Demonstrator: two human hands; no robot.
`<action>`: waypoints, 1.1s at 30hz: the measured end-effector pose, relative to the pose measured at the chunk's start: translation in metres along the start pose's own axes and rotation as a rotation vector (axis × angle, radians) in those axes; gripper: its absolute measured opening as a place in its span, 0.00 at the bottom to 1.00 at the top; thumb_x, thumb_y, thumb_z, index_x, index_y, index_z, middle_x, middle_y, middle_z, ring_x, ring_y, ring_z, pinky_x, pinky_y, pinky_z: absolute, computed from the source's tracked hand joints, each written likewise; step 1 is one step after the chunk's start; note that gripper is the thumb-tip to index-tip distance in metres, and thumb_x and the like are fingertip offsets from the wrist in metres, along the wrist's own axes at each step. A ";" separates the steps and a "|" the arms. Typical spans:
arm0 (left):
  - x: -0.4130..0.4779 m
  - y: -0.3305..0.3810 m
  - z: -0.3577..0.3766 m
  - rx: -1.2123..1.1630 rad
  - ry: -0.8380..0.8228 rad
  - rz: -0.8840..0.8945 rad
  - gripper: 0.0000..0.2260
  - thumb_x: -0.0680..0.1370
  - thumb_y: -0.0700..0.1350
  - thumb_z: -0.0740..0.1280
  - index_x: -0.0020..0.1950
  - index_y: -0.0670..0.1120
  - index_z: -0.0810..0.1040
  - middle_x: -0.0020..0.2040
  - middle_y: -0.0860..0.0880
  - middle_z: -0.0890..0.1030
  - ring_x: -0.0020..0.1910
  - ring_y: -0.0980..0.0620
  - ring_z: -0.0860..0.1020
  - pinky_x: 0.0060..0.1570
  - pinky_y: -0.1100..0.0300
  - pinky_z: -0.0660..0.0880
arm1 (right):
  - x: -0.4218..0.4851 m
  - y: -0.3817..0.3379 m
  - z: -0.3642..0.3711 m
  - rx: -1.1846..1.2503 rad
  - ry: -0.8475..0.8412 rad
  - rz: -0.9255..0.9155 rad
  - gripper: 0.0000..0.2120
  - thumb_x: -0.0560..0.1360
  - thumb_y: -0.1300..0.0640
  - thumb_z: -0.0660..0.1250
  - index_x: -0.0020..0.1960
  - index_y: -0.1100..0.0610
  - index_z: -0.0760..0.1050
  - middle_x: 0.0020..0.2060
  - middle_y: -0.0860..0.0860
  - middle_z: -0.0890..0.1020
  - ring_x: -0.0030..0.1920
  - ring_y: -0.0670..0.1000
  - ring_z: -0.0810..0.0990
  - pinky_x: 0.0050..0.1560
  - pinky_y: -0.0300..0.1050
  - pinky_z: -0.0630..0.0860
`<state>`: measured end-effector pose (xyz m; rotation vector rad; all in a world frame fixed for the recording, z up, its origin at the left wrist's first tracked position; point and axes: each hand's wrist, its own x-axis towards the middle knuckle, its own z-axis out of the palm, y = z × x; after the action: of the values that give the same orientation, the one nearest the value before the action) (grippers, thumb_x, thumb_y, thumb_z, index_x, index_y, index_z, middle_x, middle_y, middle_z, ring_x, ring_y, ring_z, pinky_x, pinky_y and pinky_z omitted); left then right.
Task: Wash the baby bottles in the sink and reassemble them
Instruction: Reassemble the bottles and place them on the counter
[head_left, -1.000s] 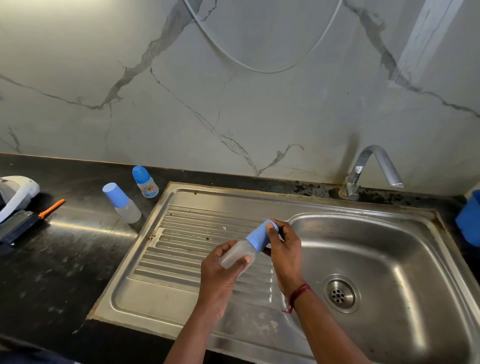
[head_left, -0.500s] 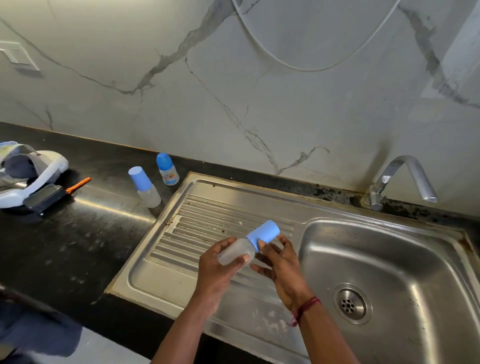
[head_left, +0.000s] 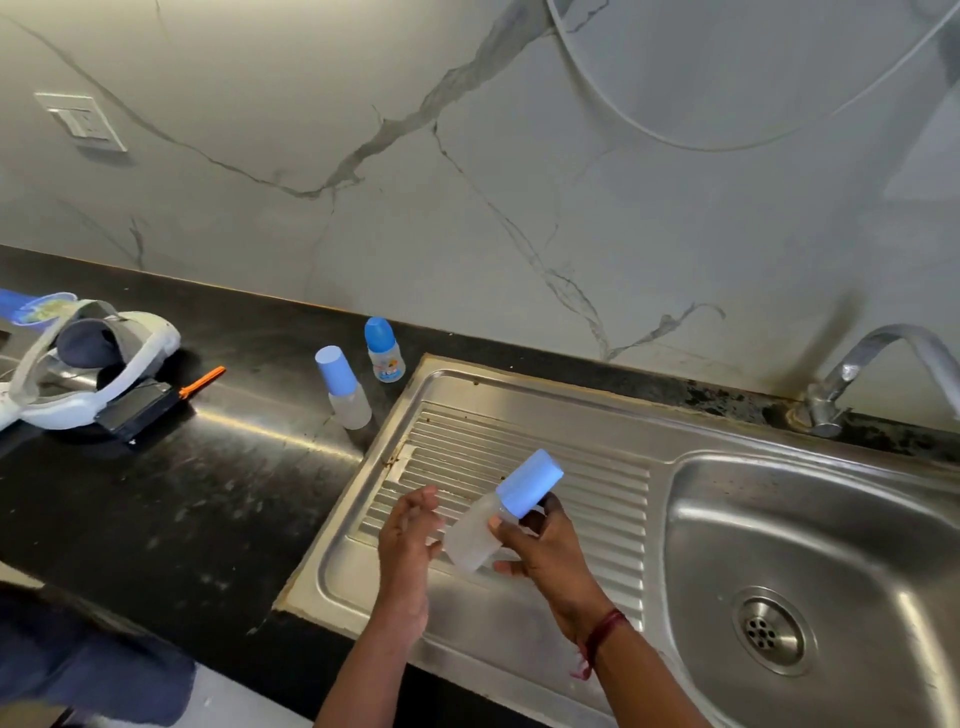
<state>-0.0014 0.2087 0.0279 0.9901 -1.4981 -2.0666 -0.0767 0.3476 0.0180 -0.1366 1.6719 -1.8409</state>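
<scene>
The bottle (head_left: 470, 540) hangs tilted over the drainboard (head_left: 519, 431) of the sink. Its blue cap (head_left: 530, 483) points up-right and its clear base down-left, toward the left hand (head_left: 408, 535), which is loosely spread just beside it. The right hand (head_left: 545, 551) pinches the neck. What is under the cap is hidden, and whether the left hand touches the bottle is unclear.

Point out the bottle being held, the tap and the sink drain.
held bottle (head_left: 467, 545), head view, on the clear body below the blue cap.
tap (head_left: 878, 338), head view, on the curved spout.
sink drain (head_left: 768, 631), head view, on the perforated centre.
</scene>
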 end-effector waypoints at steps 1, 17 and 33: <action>0.008 0.005 -0.009 -0.017 0.036 0.014 0.14 0.71 0.46 0.71 0.55 0.44 0.80 0.54 0.50 0.81 0.53 0.51 0.77 0.49 0.52 0.74 | 0.004 0.002 0.009 -0.044 0.016 -0.019 0.21 0.74 0.61 0.73 0.63 0.50 0.69 0.56 0.53 0.80 0.48 0.49 0.84 0.42 0.44 0.81; 0.118 0.066 -0.136 -0.153 0.498 0.147 0.09 0.78 0.38 0.67 0.46 0.53 0.78 0.41 0.52 0.79 0.41 0.57 0.77 0.44 0.59 0.73 | 0.080 0.001 0.172 -0.683 -0.081 -0.304 0.30 0.71 0.47 0.74 0.69 0.49 0.66 0.63 0.46 0.78 0.61 0.48 0.76 0.61 0.49 0.75; 0.167 0.073 -0.190 -0.172 0.496 0.095 0.09 0.78 0.39 0.67 0.46 0.54 0.78 0.44 0.53 0.80 0.44 0.57 0.78 0.46 0.58 0.73 | 0.112 0.021 0.250 -0.923 -0.167 -0.408 0.29 0.73 0.50 0.72 0.71 0.47 0.64 0.66 0.46 0.76 0.63 0.53 0.75 0.59 0.49 0.73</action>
<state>0.0210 -0.0533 0.0111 1.2228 -1.0715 -1.6847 -0.0369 0.0757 0.0075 -1.0425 2.3528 -1.1031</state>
